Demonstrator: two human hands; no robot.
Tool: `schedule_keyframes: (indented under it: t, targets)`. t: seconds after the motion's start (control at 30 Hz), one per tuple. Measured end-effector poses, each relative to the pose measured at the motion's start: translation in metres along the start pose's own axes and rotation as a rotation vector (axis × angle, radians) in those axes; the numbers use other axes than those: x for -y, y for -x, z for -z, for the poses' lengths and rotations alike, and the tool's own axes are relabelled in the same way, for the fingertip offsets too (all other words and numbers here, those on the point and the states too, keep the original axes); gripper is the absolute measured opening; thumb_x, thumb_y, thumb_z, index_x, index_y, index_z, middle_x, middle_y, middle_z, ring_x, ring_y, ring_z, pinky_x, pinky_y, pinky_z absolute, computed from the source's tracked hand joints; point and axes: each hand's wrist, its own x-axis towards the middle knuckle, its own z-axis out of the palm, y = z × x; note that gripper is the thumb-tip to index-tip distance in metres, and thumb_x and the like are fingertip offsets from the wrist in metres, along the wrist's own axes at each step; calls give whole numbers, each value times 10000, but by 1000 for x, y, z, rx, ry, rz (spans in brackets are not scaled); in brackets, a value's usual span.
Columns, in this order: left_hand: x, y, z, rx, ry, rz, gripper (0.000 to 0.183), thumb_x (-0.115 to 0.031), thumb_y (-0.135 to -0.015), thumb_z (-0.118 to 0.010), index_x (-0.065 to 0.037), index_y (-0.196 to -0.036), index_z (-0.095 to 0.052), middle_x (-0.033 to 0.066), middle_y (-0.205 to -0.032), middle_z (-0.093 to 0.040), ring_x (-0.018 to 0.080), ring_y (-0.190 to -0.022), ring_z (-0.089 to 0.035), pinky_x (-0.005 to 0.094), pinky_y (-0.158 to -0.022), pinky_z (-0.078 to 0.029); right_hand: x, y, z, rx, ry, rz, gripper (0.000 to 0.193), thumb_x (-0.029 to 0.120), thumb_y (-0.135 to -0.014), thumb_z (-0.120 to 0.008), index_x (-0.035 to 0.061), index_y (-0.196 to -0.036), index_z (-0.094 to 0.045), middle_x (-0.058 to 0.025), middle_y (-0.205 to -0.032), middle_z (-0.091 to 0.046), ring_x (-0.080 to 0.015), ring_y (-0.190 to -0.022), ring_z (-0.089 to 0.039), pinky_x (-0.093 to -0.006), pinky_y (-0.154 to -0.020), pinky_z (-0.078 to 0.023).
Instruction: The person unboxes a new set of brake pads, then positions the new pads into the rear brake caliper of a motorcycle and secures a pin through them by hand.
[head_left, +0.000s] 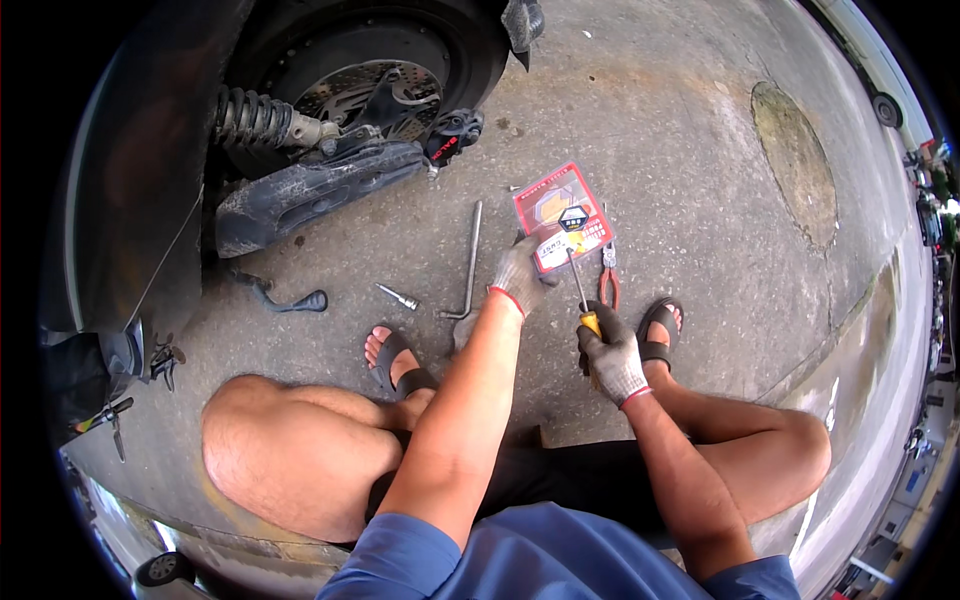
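Note:
My left hand (pixel 518 270), in a grey-white work glove with a red cuff edge, grips the near left edge of a flat red-and-clear blister pack (pixel 553 208). Through its clear front a yellowish piece shows, though its kind is hard to make out. My right hand (pixel 614 355), gloved the same way, is closed round the yellow handle of a screwdriver (pixel 581 285). Its shaft points away from me, with the tip at the near side of the pack; whether it pierces or only touches cannot be told. Pliers with red handles (pixel 611 288) lie on the ground just right of the pack.
On the concrete lie an L-shaped wrench (pixel 474 250), a small silver socket piece (pixel 401 298) and a black lever (pixel 297 302). At upper left stands a motorbike's wheel (pixel 465 55) with brake disc, caliper (pixel 452 140) and shock spring (pixel 253 118). My sandalled feet flank the tools.

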Motion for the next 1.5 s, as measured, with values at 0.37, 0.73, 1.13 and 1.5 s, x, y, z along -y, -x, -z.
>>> schedule_keyframes:
  t: [0.37,0.73,1.13,1.5]
  targets:
    - [-20,33,-43,-128,-332,12,737,-625,-947,-405,-67,-1427,-443,123,-1439,-503,329,-1380,-387,631,-1121,-91,-27,-31,39,-56,678,215,321,47,-801,-603,89,-1119,-614,-207,-938,-689,-379,-883,-676,-438,-764,-529]
    - [-20,21,-37,60,-226,12,566,-459,-989,-442,14,-1271,-573,126,-1210,-649,218,-1052,-653,370,-895,-513,-2,-37,36,-111,882,303,227,252,-903,-583,92,-1019,-695,-219,-876,-680,-399,-857,-661,-469,-747,-520]
    - [-16,21,-41,159,-229,-35,541,-413,-1003,-460,-4,-1355,-507,103,-1293,-603,206,-1126,-605,343,-990,-445,-14,-45,23,-42,351,-8,274,262,-934,-572,17,-954,-692,-130,-744,-687,-221,-672,-664,-338,-645,-508]
    - [0,23,-47,45,-481,-232,415,-353,-970,-541,-51,-1255,-559,69,-1123,-635,183,-1011,-623,354,-843,-506,-6,-56,31,-192,687,121,322,311,-960,-545,22,-998,-681,-116,-779,-698,-232,-703,-665,-342,-665,-493]
